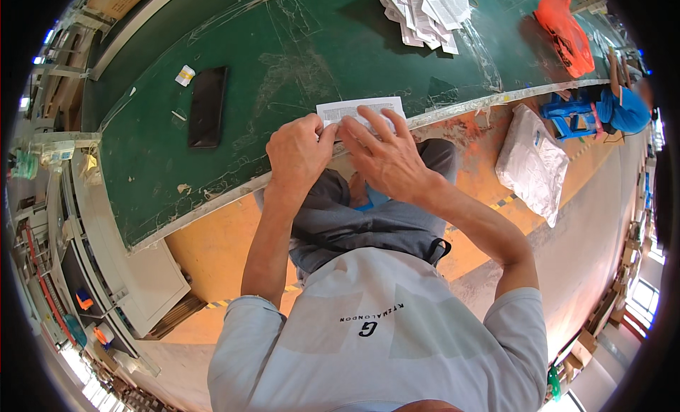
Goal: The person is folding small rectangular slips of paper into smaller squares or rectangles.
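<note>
A small white printed paper sheet lies at the near edge of the green table, between my hands. My left hand is closed at its left end, with thumb and curled fingers pinching the near left edge. Across its right part my right hand rests with the fingers spread, their tips on the paper. The two thumbs are close together at the near edge of the sheet. My hands cover part of the sheet's lower side.
On the green table are a black phone, a small white-and-yellow wrapper, a pile of printed papers and a red plastic bag. A white sack lies on the floor at right, near a person in blue.
</note>
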Action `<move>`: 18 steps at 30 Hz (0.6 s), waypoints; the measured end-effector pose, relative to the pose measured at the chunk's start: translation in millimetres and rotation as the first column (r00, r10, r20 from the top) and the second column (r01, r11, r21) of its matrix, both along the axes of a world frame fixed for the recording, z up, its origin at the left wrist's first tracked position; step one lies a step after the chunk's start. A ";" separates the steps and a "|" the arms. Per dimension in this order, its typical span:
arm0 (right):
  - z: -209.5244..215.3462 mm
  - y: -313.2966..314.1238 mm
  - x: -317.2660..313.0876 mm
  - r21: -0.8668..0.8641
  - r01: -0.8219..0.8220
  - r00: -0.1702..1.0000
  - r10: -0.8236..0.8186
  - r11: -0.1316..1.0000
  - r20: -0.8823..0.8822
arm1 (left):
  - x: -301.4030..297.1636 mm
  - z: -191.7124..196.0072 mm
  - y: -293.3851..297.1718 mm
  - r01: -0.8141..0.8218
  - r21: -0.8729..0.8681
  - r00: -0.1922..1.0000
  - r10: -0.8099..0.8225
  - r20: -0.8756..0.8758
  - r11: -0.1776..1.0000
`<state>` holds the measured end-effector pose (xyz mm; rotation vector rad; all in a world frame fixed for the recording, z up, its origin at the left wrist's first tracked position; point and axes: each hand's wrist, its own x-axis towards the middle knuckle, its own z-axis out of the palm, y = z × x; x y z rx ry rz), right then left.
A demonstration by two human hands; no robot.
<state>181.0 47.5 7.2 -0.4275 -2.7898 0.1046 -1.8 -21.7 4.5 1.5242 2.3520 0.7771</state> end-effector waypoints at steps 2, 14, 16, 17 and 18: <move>3.0 -0.1 15.4 -0.043 0.061 0.991 -0.056 0.997 0.125 | -1.0 4.6 -1.7 0.009 -0.023 1.000 -0.008 0.030 1.000; -11.8 20.1 67.0 -0.032 0.182 0.983 -0.180 0.983 0.046 | 21.3 3.6 -9.4 0.405 0.347 0.905 -0.319 -0.279 0.846; -12.6 20.2 67.7 -0.029 0.175 0.984 -0.174 0.984 0.045 | 38.1 2.7 -10.6 0.487 0.230 0.853 -0.401 -0.335 0.843; -12.6 22.2 67.6 -0.021 0.173 0.984 -0.171 0.985 0.047 | 41.7 -6.9 -9.1 0.494 0.163 0.845 -0.428 -0.320 0.854; -12.4 23.6 66.5 -0.021 0.162 0.986 -0.161 0.987 0.046 | 42.5 -12.7 -8.9 0.500 0.096 0.839 -0.453 -0.301 0.861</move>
